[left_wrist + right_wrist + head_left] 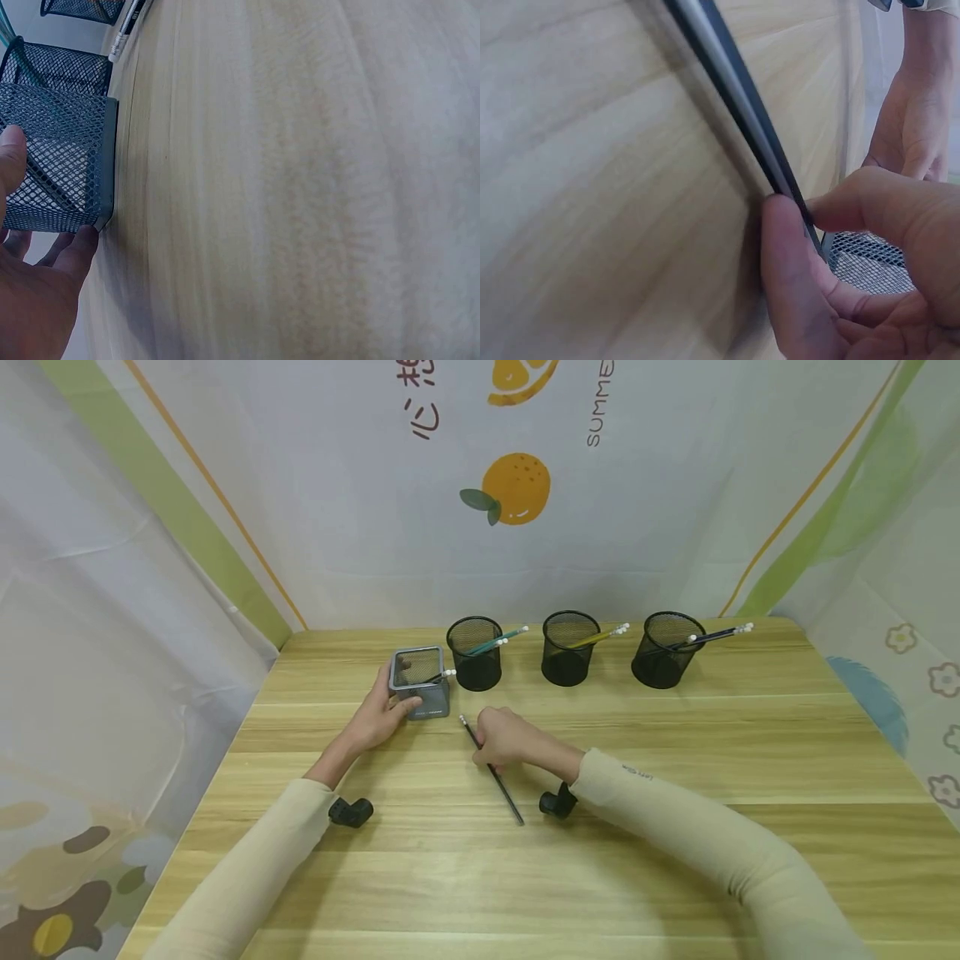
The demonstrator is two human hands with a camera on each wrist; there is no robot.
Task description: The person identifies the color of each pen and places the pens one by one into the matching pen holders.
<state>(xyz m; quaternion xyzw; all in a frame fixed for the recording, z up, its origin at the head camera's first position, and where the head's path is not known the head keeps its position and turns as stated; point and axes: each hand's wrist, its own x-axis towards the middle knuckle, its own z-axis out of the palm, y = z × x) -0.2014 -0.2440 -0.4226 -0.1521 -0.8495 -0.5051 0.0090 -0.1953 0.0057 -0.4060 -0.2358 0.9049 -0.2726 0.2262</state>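
Observation:
My left hand (375, 720) grips a grey square mesh pencil holder (429, 702) standing upright on the table, its thumb along the front. Dark pencils (438, 677) with white tips lean inside it. In the left wrist view, fingers and thumb span the mesh holder (60, 161) near its base. Between thumb and fingers, my right hand (510, 739) pinches a black pencil (505, 793) to the right of the holder. The pencil's white tip points away from me, toward the back. Close up in the right wrist view, the pencil shaft (739, 97) slants just above the wood.
Along the back stand three round black mesh cups: one (477, 672) with teal pencils beside the grey holder, another (566, 668) with yellow pencils, and a third (658, 668) with dark blue pencils. A printed white curtain (360, 543) hangs behind the wooden table (420, 877).

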